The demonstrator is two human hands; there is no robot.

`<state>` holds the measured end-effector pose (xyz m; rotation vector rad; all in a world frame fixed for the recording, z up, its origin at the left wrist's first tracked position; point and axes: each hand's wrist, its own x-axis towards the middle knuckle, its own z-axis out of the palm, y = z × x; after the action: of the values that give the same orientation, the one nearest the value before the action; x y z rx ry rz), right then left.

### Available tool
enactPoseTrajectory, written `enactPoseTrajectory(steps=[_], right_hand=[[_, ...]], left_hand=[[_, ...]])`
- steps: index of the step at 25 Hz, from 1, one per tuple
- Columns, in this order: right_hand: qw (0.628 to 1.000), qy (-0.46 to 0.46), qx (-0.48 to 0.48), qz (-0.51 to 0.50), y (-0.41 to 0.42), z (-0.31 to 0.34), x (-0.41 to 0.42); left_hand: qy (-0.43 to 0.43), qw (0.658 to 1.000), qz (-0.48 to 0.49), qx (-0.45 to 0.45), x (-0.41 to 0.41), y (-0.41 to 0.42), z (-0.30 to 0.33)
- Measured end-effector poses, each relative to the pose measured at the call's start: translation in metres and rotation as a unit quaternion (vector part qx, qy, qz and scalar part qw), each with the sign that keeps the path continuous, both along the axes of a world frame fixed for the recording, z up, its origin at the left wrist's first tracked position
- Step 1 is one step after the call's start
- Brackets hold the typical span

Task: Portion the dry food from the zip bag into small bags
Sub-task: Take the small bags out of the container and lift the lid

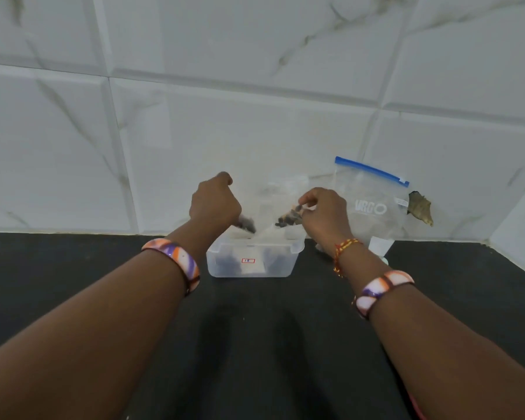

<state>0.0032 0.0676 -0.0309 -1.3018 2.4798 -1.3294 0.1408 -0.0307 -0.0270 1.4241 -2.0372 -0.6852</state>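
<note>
A clear zip bag (373,207) with a blue seal strip leans against the tiled wall at the right. In front of me stands a clear plastic tub (252,259) with dark dry food inside. Above the tub, my left hand (215,204) is closed around the edge of a small clear bag (270,204) with dark pieces near its bottom. My right hand (325,213) pinches the same bag's other side, with dark bits of food at its fingertips. The small bag is blurred and nearly see-through.
The black counter (255,344) runs toward me below the tub. White marble-look tiles (225,116) back it, with a corner wall at the far right. A brown dried leaf-like piece (420,207) sits behind the zip bag. A small white object (379,245) stands under the zip bag.
</note>
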Motion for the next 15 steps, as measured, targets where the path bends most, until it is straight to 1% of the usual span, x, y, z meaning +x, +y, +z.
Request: enactPoseTrajectory(steps=[2, 3, 5, 7, 8, 9, 12, 13, 15], right_hand=[[0.992, 0.055, 0.11, 0.034, -0.023, 0.001, 0.001], [0.979, 0.082, 0.176, 0.057, -0.035, -0.002, 0.0], [0.94, 0.14, 0.294, 0.101, -0.056, -0.012, -0.001], [0.897, 0.184, 0.38, 0.128, -0.067, -0.021, -0.002], [0.882, 0.202, 0.404, 0.13, -0.071, -0.023, -0.001], [0.876, 0.218, 0.412, 0.127, -0.074, -0.023, 0.0], [0.89, 0.248, 0.369, 0.102, -0.082, -0.025, 0.004], [0.89, 0.235, 0.374, 0.109, -0.083, -0.027, 0.004], [0.893, 0.185, 0.389, 0.13, -0.081, -0.033, 0.0]], left_hand=[[-0.116, 0.992, -0.041, 0.022, -0.008, -0.008, -0.003], [-0.176, 0.982, -0.061, 0.027, -0.012, -0.013, -0.007], [-0.29, 0.951, -0.108, 0.023, -0.021, -0.022, -0.021], [-0.361, 0.921, -0.143, 0.01, -0.028, -0.028, -0.029], [-0.376, 0.915, -0.147, 0.006, -0.031, -0.03, -0.031], [-0.39, 0.909, -0.145, -0.003, -0.033, -0.031, -0.03], [-0.416, 0.9, -0.129, -0.025, -0.037, -0.028, -0.027], [-0.417, 0.899, -0.13, -0.025, -0.038, -0.027, -0.027], [-0.395, 0.909, -0.13, -0.036, -0.038, -0.022, -0.024]])
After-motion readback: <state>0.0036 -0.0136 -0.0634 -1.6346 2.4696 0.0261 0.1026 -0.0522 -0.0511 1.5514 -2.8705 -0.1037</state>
